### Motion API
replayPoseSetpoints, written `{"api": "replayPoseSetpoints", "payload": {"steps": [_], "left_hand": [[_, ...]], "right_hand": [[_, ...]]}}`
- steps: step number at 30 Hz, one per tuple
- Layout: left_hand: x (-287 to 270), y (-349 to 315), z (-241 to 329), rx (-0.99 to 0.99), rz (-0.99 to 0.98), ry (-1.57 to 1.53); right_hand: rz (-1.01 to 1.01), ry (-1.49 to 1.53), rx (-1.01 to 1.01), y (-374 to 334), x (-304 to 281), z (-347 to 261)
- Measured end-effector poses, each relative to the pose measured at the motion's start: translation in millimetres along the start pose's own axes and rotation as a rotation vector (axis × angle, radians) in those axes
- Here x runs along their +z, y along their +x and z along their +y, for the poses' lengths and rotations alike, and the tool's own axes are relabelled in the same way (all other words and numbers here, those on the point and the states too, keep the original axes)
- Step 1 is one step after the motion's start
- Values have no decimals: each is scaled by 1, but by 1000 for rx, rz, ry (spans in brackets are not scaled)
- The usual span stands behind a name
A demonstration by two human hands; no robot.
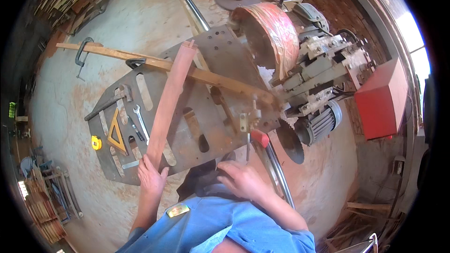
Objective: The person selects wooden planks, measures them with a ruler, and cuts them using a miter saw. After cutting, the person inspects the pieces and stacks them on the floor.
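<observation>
My left hand (152, 174) is closed around the near end of a long reddish wooden board (169, 98), slightly curved, with a narrow tenon at its far end. The board lies slantwise over a grey metal machine table (185, 152) with slots, crossing a long wooden strip (211, 78). My right hand (243, 179) is by the table's near edge, its fingers loosely bent and apart, with nothing visible in them. Just beyond it stands a thin metal rod (248, 147) below a small metal clamp block (251, 119).
On the table's left lie a hammer (110, 102), a yellow set square (115, 133) and a wrench (141, 124). A yellow tape measure (96, 142) sits at its edge. A C-clamp (83, 56) grips the strip. To the right are a toothed saw blade (290, 144), motor (321, 124) and red box (382, 98).
</observation>
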State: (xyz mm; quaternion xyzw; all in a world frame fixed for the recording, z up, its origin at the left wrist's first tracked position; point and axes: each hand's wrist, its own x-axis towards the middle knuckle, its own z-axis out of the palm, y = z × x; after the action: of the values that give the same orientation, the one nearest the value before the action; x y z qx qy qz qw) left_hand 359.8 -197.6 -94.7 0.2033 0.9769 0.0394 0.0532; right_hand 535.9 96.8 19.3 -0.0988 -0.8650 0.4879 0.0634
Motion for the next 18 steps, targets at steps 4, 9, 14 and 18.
{"api": "replayPoseSetpoints", "payload": {"steps": [4, 9, 14, 18], "left_hand": [[15, -11, -12, -43, 11, 45], [5, 6, -34, -73, -103, 9], [-42, 29, -81, -74, -368, -145], [-84, 63, -147, -38, -550, -723]], "right_hand": [[27, -89, 57, 5, 10, -7], [109, -99, 16, 63, 60, 19], [252, -222, -24, 140, 103, 9], [195, -451, -160, 213, 112, -37]]}}
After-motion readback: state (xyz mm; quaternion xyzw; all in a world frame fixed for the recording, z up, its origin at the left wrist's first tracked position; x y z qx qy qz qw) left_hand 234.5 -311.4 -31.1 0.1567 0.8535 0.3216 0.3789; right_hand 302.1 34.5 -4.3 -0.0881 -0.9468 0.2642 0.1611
